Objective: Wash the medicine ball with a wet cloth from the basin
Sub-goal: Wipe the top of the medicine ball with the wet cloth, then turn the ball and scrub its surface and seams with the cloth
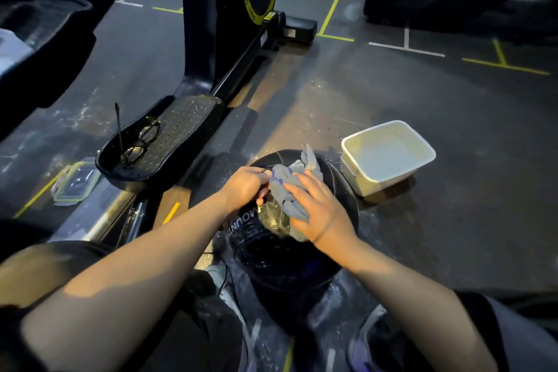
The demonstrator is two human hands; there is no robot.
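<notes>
Both hands are gripping the cloth (291, 190) on top of the ball (280, 254). The left hand (246, 184) is pinching one bunched end, fingers curled closed on it. The right hand (320, 211) is lying over the rest, fingers spread and pressing the cloth onto the ball; its palm side is hidden, so how far that grip is closing around the fabric is hard to tell. A tail of cloth is sticking up past the fingers, toward the basin (388, 157).

The ball is sitting on the floor (453, 220) between the person's legs, black, glistening wet under the cloth. White lettering is showing beside the left wrist, partly covered. The ball's near side is falling into shadow and its lower edge is hard to make out.

The basin is standing just beside the ball on the right, pale, rectangular, holding cloudy water. Whether the two are touching is unclear.

To the left, a machine's footplate (160, 142) is carrying a pair of glasses (142, 142). A clear lid (75, 180) is lying on the floor beside it, edge partly tucked behind the plate. Taped lines are crossing the floor; open floor is stretching right of and beyond the basin. A dark machine at top right is being cut off by the frame.
</notes>
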